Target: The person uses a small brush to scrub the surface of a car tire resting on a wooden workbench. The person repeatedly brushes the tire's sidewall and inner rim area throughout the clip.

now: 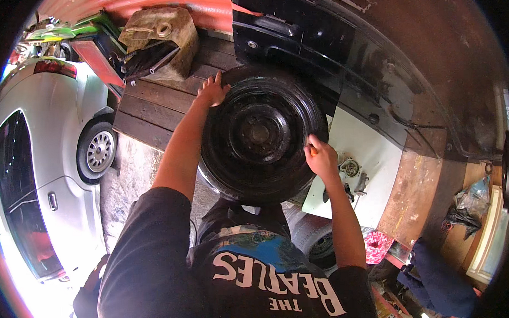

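A black car wheel [258, 176], with its tyre around a dark steel rim, is face up in front of me at the edge of the wooden bench. On the tyre's upper left side rests my left hand [213, 92], its fingers spread. My right hand [323, 160] is closed at the wheel's right edge. A small orange part of a tool handle [313, 151] shows in that fist; the rest of the tool is hidden, so its kind is unclear.
Brown planks form the bench [155, 102], with a dirty tan plastic tank [177, 38] at its far left. A white board [372, 157] with metal parts [352, 168] lies right. Another tyre [313, 239] is low beside me. A silver car [58, 146] stands left.
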Action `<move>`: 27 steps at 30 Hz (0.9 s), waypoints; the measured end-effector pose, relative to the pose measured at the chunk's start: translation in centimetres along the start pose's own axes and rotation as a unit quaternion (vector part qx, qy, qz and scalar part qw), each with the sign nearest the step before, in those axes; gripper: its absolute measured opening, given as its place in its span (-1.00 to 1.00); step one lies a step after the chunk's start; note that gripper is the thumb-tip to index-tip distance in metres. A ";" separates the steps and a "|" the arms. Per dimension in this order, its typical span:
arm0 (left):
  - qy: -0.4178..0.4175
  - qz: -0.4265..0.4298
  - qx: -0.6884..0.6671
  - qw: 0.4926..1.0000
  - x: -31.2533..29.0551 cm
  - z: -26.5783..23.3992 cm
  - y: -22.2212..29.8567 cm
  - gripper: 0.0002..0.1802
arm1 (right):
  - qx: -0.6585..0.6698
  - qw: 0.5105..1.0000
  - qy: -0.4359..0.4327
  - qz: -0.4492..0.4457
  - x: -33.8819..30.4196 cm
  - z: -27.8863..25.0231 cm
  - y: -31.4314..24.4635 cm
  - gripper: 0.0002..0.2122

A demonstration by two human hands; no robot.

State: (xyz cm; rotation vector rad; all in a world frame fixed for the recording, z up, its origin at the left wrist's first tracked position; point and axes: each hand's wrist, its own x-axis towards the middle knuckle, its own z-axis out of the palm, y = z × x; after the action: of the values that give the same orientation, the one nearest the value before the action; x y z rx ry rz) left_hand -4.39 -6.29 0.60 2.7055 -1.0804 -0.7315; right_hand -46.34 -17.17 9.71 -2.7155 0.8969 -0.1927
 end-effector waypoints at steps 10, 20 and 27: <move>-0.017 0.031 0.013 0.999 -1.5 -0.6 1.0 -0.17 | 0.026 0.985 0.152 0.072 6.8 -1.9 2.7 -0.85; -0.006 0.064 0.010 0.998 -2.1 0.6 -1.6 -0.13 | -0.007 0.998 0.053 0.025 4.4 5.5 -5.3 -0.85; -0.028 0.048 -0.006 0.998 -1.8 0.1 -0.8 -0.14 | 0.332 0.876 0.197 0.290 11.8 3.6 -3.0 -0.81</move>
State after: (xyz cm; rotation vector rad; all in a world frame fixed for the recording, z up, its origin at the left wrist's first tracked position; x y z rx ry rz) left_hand -5.01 -4.49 0.97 2.6178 -1.2051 -0.7995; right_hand -34.45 -21.22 7.65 -1.7107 1.3953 -0.7786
